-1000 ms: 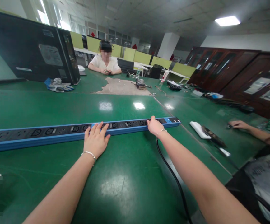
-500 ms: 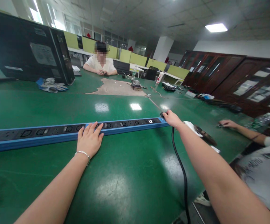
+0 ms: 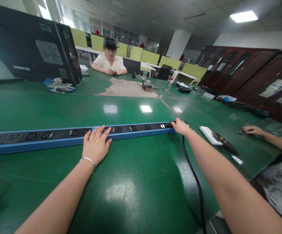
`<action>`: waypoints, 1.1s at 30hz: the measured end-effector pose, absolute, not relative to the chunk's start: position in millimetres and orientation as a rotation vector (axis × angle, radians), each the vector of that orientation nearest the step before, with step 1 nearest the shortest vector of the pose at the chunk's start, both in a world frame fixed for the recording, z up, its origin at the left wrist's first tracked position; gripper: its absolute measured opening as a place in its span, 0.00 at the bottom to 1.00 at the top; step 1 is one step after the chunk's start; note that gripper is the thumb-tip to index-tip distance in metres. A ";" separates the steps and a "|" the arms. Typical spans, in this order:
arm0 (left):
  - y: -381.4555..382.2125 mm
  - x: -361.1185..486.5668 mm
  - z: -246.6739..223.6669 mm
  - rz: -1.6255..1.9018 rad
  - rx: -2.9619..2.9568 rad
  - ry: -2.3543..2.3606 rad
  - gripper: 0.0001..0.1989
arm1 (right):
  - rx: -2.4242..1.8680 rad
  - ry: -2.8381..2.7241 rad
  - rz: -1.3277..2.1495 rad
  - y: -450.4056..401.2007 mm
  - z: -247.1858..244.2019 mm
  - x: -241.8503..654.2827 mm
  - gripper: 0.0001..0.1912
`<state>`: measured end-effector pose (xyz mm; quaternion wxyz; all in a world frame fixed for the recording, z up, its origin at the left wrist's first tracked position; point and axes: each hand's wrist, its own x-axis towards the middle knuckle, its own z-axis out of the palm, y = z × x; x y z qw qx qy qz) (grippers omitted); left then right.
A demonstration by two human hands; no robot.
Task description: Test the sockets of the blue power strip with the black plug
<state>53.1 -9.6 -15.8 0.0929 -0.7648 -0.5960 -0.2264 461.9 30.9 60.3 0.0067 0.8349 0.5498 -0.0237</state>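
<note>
A long blue power strip (image 3: 65,140) with a row of black sockets lies across the green table (image 3: 136,182). My left hand (image 3: 96,145) rests flat on the strip near its middle, fingers spread over the sockets. At the strip's right end, my right hand (image 3: 180,126) is closed, its fingers around the end where the black cable (image 3: 192,169) comes out. My fingers partly hide that end. From there the cable hangs down past the table's near edge.
A computer case (image 3: 36,48) stands at the back left, with gloves (image 3: 58,86) before it. One person (image 3: 110,61) sits opposite; another's hand (image 3: 253,130) is at the right. A white item (image 3: 210,135) and a metal device (image 3: 147,85) lie on the table.
The view has shifted, so most things appear a little further right. My right hand has turned slightly at the strip's end. My left hand stays on the strip.
</note>
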 end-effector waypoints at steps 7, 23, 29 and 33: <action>-9.6 53.6 -13.2 -0.658 -2.270 -1.784 0.23 | 2.637 1.692 -0.036 29.6 44.6 456.4 0.21; -7.8 52.4 -14.7 -0.647 -2.241 -1.778 0.22 | 2.812 1.787 0.100 18.1 92.6 496.7 0.20; -7.6 52.4 -14.4 -0.621 -2.234 -1.762 0.21 | 2.729 1.700 -0.007 22.0 69.3 496.3 0.20; -8.4 53.0 -13.1 -0.615 -2.232 -1.777 0.21 | 2.712 1.685 -0.049 24.8 60.1 499.2 0.20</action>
